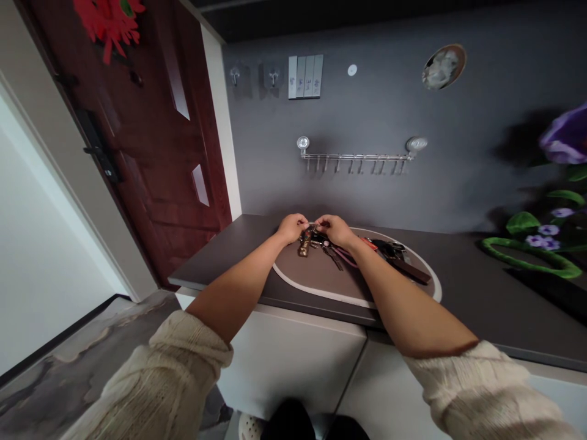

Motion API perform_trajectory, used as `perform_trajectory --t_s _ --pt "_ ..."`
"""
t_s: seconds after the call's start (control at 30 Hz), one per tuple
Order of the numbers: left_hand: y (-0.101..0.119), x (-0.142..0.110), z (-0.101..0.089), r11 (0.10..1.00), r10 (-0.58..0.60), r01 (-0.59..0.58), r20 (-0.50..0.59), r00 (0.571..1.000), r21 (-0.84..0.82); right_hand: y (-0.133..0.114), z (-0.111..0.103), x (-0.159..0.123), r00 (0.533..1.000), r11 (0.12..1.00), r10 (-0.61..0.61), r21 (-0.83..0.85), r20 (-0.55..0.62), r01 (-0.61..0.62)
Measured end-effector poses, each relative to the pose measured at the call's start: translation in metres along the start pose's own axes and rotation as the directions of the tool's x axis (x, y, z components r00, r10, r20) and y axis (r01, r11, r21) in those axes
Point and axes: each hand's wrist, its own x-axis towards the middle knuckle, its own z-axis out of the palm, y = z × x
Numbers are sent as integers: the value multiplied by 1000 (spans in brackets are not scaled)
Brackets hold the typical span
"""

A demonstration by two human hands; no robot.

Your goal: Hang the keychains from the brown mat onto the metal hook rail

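Observation:
Both my hands come together over the left part of an oval brown mat with a white rim (321, 296). My left hand (292, 228) is closed, with thumb and fingertips pinched on a bunch of keys (332, 256). My right hand (336, 230) pinches the same bunch from the other side. A thin, shiny piece shows between the fingertips; its exact shape is too small to make out. Below the fingers are a gold-brown tag (303, 247), several keys and a pinkish strap (343, 256). The fingers partly hide the top of the bunch.
On the mat's right side lie a red item (369, 244), dark items and a long brown strip (410, 271). A metal hook rail (358, 157) hangs on the grey wall. Purple artificial flowers (548, 235) stand at right. A dark red door (151, 146) is at left.

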Motion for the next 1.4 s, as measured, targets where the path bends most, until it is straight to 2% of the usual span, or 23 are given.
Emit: perform_trajectory --t_s 0.2,0.53,0.8,0.97,1.2,1.3,1.4 --pt "9 -2 -4 992 -13 2 -84 996 -124 -2 0 1 995 999 -42 27 -86 45" --pt "2 6 -2 926 -74 33 -95 993 -376 -6 4 1 990 993 -29 106 -139 44" --pt "14 1 -9 811 -163 100 -59 985 -576 -6 2 2 987 985 -53 156 -153 77" --pt "16 1 -12 782 -149 73 -73 986 -620 -8 2 3 973 985 -82 129 -214 111" --pt "19 3 -15 747 -157 56 -94 983 -662 -17 6 -4 986 991 -80 94 -147 94" --pt "19 2 -15 733 -160 74 -65 985 -676 -20 4 -5 987 989 -85 112 -136 101" --pt "20 1 -16 709 -151 97 -16 988 -698 -21 2 -4 976 979 -96 157 -196 128"
